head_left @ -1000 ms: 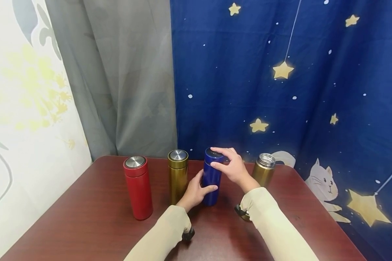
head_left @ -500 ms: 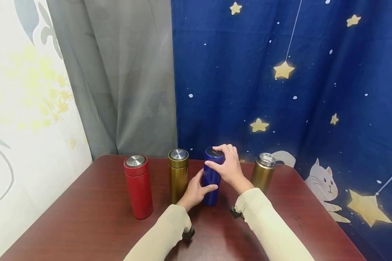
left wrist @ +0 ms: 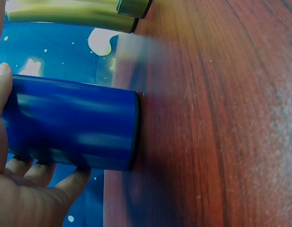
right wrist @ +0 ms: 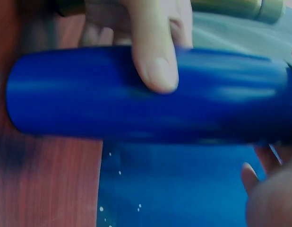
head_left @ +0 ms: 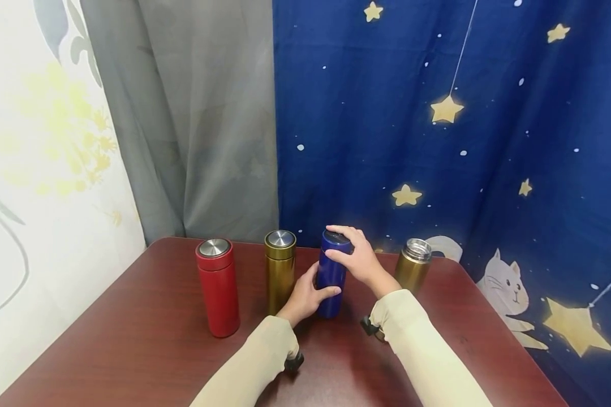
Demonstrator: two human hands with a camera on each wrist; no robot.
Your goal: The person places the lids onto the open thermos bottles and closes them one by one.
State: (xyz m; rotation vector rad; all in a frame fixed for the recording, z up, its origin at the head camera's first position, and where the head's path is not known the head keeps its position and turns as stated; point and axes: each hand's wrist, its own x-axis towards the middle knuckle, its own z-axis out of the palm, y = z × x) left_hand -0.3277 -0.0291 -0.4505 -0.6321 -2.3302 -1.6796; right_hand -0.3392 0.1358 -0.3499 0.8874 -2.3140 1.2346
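Observation:
A blue thermos flask (head_left: 330,278) stands upright on the table, its lid (head_left: 331,242) at the top. Low on its body, my left hand (head_left: 303,296) grips it, the thumb across the front and the other fingers behind. My right hand (head_left: 360,261) holds the lid between thumb and fingers, partly hiding its dark top. In the left wrist view, the flask's base (left wrist: 135,130) meets the wood, with left fingers (left wrist: 73,187) along one side. The right wrist view shows the left thumb (right wrist: 158,71) pressed on the blue body.
A red flask (head_left: 219,294) and a lidded gold flask (head_left: 280,277) stand to the left. Right of my hands is a lidless gold flask (head_left: 411,274); a short gold piece (left wrist: 133,6) stands beside it, mostly hidden by my right wrist in the head view. Curtains hang behind the table (head_left: 147,339).
My right hand has turned about the blue flask's lid, swinging inward and then back out. The left hand keeps its grip on the body. The head view has shifted slightly.

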